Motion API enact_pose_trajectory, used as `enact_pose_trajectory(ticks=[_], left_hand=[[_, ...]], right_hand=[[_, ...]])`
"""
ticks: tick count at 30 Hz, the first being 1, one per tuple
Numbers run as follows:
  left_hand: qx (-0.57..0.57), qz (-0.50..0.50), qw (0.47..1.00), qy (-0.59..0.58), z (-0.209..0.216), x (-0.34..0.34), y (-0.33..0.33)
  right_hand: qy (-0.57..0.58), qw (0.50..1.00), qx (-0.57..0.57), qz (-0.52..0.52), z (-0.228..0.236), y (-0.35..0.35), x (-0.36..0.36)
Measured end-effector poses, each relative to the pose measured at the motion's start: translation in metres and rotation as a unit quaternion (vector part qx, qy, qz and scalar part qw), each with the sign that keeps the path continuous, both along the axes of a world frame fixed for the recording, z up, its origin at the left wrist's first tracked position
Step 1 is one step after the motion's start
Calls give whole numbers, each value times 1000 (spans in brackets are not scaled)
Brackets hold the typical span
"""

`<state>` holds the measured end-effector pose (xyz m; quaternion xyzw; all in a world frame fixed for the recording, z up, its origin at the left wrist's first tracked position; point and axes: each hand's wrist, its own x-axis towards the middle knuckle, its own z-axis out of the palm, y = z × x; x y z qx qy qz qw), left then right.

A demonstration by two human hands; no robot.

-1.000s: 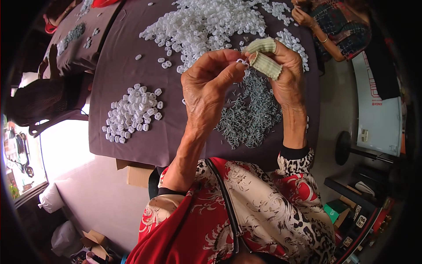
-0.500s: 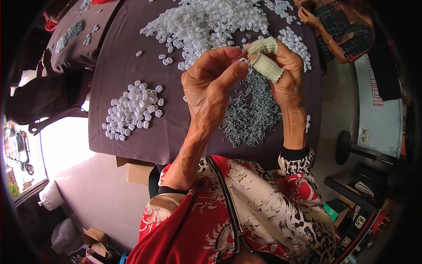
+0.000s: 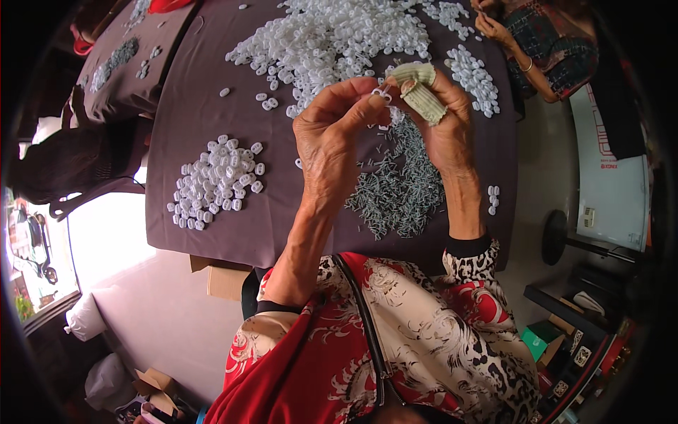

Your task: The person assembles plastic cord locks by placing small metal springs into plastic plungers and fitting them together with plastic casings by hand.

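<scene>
My left hand pinches a small white plastic piece with openings in it between thumb and forefinger. My right hand meets it there, its fingers drawn together at the piece; what sits between their tips is too small to make out. Pale green knitted finger covers wrap the right thumb and forefinger. Below the hands spreads a pile of small grey metal pins or screws. Beyond them lies a big heap of white plastic pieces; a smaller pile of similar pieces is at the left.
A dark cloth covers the table. More white pieces lie at the far right, near another person's hand. A second table with small piles stands at the left. A cardboard box is under the front edge.
Both hands have shifted slightly, the right one a little left and down. More of the white piece shows between the fingertips.
</scene>
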<state>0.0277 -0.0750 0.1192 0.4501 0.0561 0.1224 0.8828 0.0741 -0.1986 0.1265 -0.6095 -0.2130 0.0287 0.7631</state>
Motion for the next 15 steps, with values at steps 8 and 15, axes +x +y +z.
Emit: enact_pose_trajectory(ticks=[8, 15], left_hand=[[-18, 5, 1000, 2, -1, 2, 4], [36, -32, 999, 21, 5, 0, 23]], right_hand=[[-26, 997, -68, 0, 1, 2, -3], [-115, 981, -154, 0, 11, 10, 1]])
